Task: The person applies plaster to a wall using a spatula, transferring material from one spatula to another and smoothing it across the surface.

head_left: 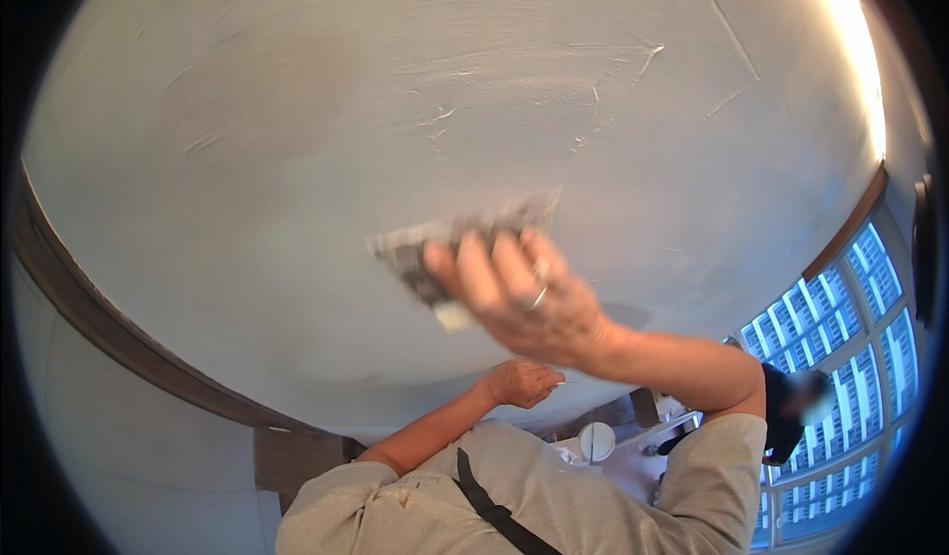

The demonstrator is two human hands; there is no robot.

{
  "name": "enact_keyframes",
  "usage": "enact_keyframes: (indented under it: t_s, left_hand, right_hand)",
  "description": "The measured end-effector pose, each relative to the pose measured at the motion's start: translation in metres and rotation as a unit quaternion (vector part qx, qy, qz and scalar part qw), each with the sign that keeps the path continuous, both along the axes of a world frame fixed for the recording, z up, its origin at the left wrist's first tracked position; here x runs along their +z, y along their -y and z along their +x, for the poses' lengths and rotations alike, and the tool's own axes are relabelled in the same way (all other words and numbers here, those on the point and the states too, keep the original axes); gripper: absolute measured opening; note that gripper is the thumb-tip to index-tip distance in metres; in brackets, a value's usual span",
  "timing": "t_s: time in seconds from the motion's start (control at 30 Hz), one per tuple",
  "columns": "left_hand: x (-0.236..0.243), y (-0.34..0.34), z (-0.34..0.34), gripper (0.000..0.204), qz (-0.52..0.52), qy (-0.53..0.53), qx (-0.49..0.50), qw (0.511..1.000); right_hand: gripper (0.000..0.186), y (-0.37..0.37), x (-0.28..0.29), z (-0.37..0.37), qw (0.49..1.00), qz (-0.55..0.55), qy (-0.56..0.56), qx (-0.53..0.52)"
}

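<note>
My right hand [519, 293], with a ring on one finger, is closed round a wide, flat plastering blade [405, 249]. The blade is grey and smeared, with a pale piece at its lower corner, and motion blurs it slightly. It lies against or very near a pale plastered surface [297, 160]; I cannot tell whether it touches. Thin ridges and scrape marks run over that surface, mostly above the blade. Lower down, close to my chest, my left hand [524, 383] is closed, and a thin pale edge of something shows at its fingers.
A brown wooden trim [99, 318] borders the surface on the left. A bright light strip [855, 51] runs along the upper right. Large windows [870, 328] and a person in dark clothes [786, 407] are at the right. Below stands a round white container [596, 441].
</note>
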State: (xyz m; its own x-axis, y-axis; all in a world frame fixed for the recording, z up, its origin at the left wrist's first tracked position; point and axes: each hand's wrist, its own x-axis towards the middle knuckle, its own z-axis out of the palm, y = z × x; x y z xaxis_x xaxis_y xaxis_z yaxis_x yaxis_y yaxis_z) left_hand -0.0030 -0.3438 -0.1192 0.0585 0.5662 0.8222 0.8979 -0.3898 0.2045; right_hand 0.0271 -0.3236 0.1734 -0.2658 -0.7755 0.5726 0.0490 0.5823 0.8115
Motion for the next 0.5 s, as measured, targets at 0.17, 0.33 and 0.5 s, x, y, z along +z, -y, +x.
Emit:
enact_keyframes:
  t_s: [0.17, 0.33, 0.5]
  left_hand:
    - [-0.002, -0.010, 0.002, 0.023, 0.028, -0.012, 0.005, 1.000]
    - [0.003, -0.004, 0.001, 0.021, 0.009, 0.006, 0.020, 1.000]
    - [0.004, -0.016, 0.004, 0.022, 0.004, 0.017, -0.004, 1.000]
  right_hand:
    - [0.053, 0.007, 0.024, 0.091, 0.978, -0.053, 0.196, -0.047]
    - [0.041, -0.046, 0.137, 0.099, 0.972, -0.213, -0.066, -0.074]
    - [0.045, -0.074, 0.149, 0.056, 0.944, -0.298, -0.128, -0.059]
